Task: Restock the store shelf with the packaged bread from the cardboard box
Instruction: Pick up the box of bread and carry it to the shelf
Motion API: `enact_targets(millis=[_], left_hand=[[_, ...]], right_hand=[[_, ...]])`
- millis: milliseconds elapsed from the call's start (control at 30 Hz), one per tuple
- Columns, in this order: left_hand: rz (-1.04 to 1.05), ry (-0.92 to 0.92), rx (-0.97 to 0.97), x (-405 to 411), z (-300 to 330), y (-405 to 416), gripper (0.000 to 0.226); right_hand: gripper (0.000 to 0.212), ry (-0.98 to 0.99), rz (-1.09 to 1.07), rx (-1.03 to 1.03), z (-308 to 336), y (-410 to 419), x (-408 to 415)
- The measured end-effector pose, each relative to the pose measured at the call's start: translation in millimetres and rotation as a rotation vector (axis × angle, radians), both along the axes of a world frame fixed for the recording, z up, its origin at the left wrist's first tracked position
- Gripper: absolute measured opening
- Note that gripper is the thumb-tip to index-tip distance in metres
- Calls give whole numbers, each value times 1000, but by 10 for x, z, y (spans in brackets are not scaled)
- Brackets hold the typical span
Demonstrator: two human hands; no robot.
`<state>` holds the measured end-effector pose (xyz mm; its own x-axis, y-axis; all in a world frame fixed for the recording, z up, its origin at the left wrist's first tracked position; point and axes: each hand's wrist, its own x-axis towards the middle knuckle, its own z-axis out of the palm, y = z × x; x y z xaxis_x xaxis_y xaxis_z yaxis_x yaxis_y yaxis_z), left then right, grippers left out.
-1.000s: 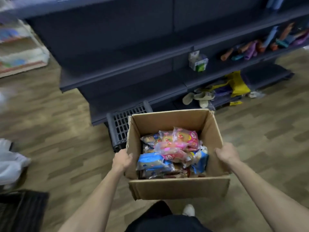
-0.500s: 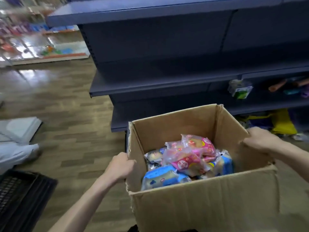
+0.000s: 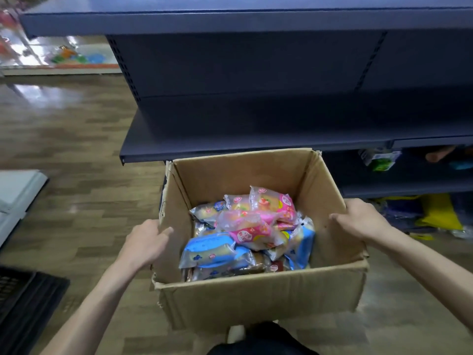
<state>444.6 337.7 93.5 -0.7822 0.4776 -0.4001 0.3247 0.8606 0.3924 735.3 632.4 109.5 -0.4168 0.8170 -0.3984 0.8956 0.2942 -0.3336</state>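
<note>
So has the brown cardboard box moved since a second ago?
Yes. The brown cardboard box has come up and toward the dark blue metal shelf; its far rim now reaches the shelf's front edge.

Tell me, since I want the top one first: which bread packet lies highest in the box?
The pink packet nearest the box's far wall; the blue ones lie lower.

one cardboard box, two hands, three pink bread packets (more may lie beneath), two dark shelves
</note>
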Motion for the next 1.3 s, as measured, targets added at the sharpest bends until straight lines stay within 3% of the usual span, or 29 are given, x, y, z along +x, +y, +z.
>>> enact_targets(millis=[167,467,1000,1300], left_hand=[[87,36,1,-285,-189,182,21],[253,162,-36,-350,-636,480,27],[50,263,21,-853,-708,302,32],[95,286,11,-855,-800,312,28]], right_hand=[[20,57,33,-5,-230,207,-437],[24,54,-39,-49,-804,265,-757],[15,57,-161,4,-781,-3,-971],[8,17,-192,49,-827,-14,-1177]])
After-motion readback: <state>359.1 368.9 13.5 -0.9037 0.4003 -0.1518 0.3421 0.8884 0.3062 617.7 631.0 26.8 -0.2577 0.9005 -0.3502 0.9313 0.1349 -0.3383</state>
